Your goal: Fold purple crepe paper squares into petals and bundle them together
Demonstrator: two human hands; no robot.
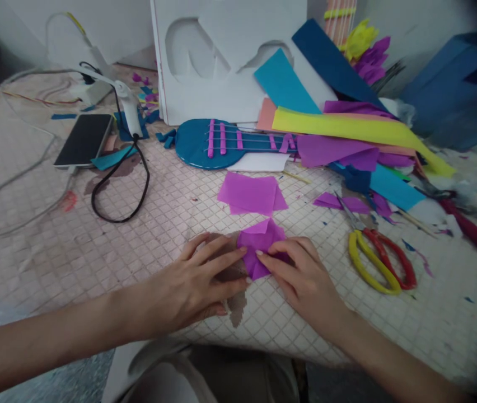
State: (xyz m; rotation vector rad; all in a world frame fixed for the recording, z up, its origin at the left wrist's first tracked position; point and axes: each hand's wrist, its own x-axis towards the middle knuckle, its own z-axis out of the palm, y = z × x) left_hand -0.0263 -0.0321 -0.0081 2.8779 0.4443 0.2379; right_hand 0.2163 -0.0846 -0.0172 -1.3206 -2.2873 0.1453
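Creased purple paper (258, 240) lies on the bench's (171, 196) near middle, corner and long axis pointing far; left hand (190, 280), fingers spread, touches its left edge; right hand (305, 274) its right, grip unclear.

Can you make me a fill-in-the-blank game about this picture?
1. The purple paper is being touched by ____ hands: the left hand and the right hand.
2. The scissors have one yellow handle and one ____ handle.
3. The body of the small guitar is coloured ____.
4. In the picture, the phone lies to the ____ of the guitar.

Missing words: two; red; blue; left.
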